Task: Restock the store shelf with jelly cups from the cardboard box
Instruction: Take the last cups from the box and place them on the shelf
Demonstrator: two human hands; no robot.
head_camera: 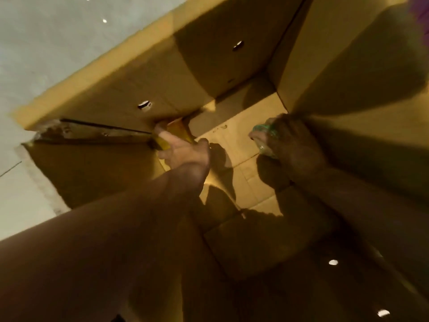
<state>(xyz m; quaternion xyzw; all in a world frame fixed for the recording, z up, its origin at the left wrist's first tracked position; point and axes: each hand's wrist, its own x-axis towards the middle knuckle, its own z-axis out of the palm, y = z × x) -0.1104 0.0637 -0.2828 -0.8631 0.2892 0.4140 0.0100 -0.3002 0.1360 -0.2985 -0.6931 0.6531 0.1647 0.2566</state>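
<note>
I look down into a deep cardboard box (232,66) with both arms reaching inside. My left hand (185,152) is at the box's left wall, its fingers around a yellow jelly cup (178,132) at the bottom corner. My right hand (292,145) is against the right wall, closed on a green-lidded clear jelly cup (263,132) that sticks out past the fingers. The bare box floor (234,135) shows between the two hands. The frame is blurred and dim.
A torn flap with tape (81,131) hangs at the box's left side. Small round holes (145,105) pierce the box walls. Pale tiled floor (34,54) lies outside at the left. Something purple (423,10) shows at the top right corner.
</note>
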